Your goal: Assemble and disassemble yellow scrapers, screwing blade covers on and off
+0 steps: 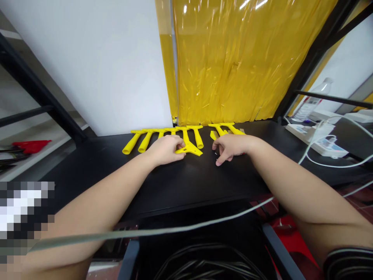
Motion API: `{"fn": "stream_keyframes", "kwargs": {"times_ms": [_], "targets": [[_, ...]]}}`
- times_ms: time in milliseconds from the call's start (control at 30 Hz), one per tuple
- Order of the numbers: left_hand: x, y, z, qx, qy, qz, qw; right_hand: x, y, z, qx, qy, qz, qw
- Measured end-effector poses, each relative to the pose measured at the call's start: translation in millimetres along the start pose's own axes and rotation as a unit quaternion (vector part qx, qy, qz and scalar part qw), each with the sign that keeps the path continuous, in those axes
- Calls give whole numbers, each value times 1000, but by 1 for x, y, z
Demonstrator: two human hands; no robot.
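Note:
My left hand (167,151) is closed on a yellow plastic squeegee handle (190,149), its wide triangular head sticking out to the right, just over the black tabletop (175,182). Several like yellow handles (145,140) lie in a row along the back, partly covered by that hand. To the right, my right hand (229,147) is low over the table with fingers bent and thumb and forefinger apart. Tiny pale specks (216,153) show between those fingertips; what they are is too small to tell. Behind this hand lie more yellow handles (223,127), partly hidden.
A white power strip (320,144) with cables and a plastic bottle (313,101) stand on the right. A pale cable (189,229) crosses in front of the table. Behind rise a white panel (116,58) and a yellow plastic curtain (233,58), between black frame posts.

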State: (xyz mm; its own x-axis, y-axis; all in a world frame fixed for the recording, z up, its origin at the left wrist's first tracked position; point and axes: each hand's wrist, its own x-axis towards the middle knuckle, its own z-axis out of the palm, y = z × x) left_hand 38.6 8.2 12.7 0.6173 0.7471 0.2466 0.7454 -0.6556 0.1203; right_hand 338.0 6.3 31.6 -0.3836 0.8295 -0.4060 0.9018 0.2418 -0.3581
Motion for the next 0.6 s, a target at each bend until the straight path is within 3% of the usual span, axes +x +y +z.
{"fn": "stream_keyframes", "kwargs": {"times_ms": [100,300,467,600], "targets": [[0,0,1,-3,-3,2,1000,8,-11,8,-36,43,4,998],[1,0,0,-6,-7,5,1000,13,-10,12,-4,53,-19,998],[0,0,0,-3,-6,2,1000,14,-6,14,-56,76,-60,994],[0,-1,1,-7,-5,-2,1000,32,5,8,-140,227,-54,962]]}}
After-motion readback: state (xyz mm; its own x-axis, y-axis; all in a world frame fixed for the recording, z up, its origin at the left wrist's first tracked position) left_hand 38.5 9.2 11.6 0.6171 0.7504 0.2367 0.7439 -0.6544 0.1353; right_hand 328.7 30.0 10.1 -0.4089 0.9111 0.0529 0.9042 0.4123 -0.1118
